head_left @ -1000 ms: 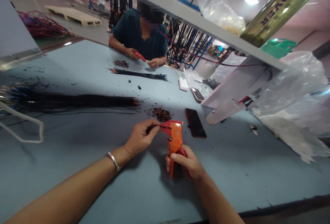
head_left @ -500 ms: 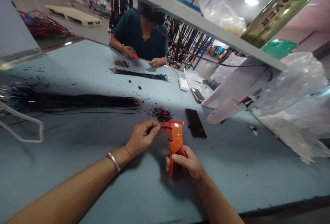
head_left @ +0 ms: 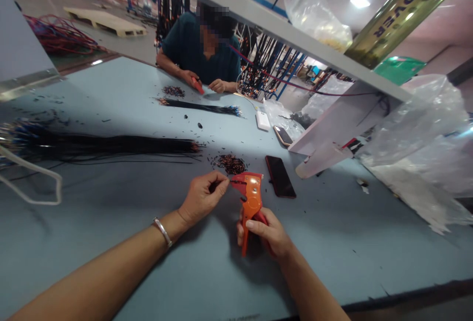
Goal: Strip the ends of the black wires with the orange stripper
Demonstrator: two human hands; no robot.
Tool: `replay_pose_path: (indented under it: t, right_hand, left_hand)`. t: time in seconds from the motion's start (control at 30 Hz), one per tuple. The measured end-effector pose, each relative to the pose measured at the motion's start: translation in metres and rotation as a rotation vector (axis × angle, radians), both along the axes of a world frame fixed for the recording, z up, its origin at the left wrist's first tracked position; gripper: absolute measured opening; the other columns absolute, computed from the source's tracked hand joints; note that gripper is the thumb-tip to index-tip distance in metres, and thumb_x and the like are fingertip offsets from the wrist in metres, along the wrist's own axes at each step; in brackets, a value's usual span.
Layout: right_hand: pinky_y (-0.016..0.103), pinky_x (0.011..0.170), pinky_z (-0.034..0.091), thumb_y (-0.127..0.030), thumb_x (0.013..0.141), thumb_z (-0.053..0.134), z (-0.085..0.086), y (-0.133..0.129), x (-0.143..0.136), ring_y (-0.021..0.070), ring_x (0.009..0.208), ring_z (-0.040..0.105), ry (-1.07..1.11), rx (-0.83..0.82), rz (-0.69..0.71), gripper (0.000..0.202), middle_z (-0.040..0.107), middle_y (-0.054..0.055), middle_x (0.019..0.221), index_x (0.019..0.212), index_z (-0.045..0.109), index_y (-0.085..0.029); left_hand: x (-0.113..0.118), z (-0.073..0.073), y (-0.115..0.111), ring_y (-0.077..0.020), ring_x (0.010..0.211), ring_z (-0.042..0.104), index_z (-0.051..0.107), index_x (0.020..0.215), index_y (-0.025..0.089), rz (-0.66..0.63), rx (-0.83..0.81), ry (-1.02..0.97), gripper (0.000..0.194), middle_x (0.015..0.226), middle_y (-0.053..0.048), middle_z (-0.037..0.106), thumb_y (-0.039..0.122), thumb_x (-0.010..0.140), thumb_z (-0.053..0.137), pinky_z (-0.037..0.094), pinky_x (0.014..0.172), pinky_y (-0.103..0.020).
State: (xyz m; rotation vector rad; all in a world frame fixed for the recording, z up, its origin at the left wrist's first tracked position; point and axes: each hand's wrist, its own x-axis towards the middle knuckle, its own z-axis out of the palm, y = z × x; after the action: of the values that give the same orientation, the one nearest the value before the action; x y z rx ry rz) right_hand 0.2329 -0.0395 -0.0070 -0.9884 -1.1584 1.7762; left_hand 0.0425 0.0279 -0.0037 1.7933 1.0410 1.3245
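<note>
An orange and red wire stripper (head_left: 253, 194) stands upright in my right hand (head_left: 271, 235), whose fingers wrap round its handles. Thumb and fingertips of my left hand (head_left: 205, 195) are pinched together just left of the tool's jaws; what they hold is too small to make out. Beyond the jaws lies a pile of short dark and copper-coloured scraps (head_left: 231, 164). A long bundle of black wires (head_left: 121, 144) stretches across the left side, its near ends coppery and its far-left ends blue and white.
A dark phone (head_left: 281, 176) lies right of the tool. Across the table (head_left: 148, 247), a person (head_left: 201, 50) holds a red tool behind a smaller wire bundle (head_left: 201, 106). A white shelf beam (head_left: 281, 28) slants overhead; plastic bags (head_left: 424, 134) lie at right.
The other person's hands have come closer together, and their red tool has shifted slightly right and down. My right hand seems to squeeze the handles a little closer; my left hand stays in place.
</note>
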Motion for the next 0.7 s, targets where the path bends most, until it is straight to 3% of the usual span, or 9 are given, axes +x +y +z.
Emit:
replay_pose_path:
  t: [0.7]
  right_hand:
    - [0.029,0.057,0.052,-0.037,0.077,0.072,-0.0008,0.0008,0.0011,0.0170,0.062,0.065,0.042,-0.005,0.031,0.032,0.064,0.005,0.074,0.090,0.057,-0.012]
  left_hand:
    - [-0.0003,-0.0041,0.0025,-0.0089,0.054,0.050,0.070,0.078,0.014,-0.021,-0.054,-0.036,0.020,0.061,0.000,0.064,0.027,0.082,0.056,0.040,0.052,-0.018]
